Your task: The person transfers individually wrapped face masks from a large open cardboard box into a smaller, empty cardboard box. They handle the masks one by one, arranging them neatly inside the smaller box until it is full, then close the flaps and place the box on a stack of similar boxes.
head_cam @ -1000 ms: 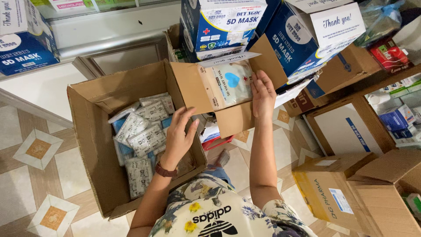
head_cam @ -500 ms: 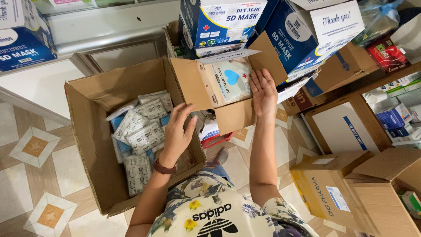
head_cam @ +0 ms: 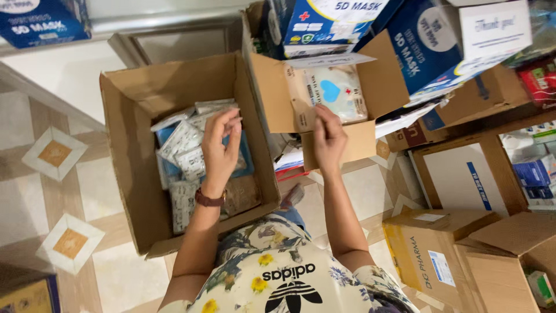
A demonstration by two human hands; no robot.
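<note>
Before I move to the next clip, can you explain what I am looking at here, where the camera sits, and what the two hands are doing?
There is no machine: a person works with bare hands, and the one camera sits on their head, looking straight down, so you see their arms from above. The left hand, with a watch on its wrist, hovers over a large open cardboard box standing on the tiled floor; inside lie many flat sealed packets. It seems to hold nothing. The right hand touches a smaller open carton, fingers at the edge of a white packet with a blue heart. Blue and white boxes and more brown cartons crowd the right side.
</note>
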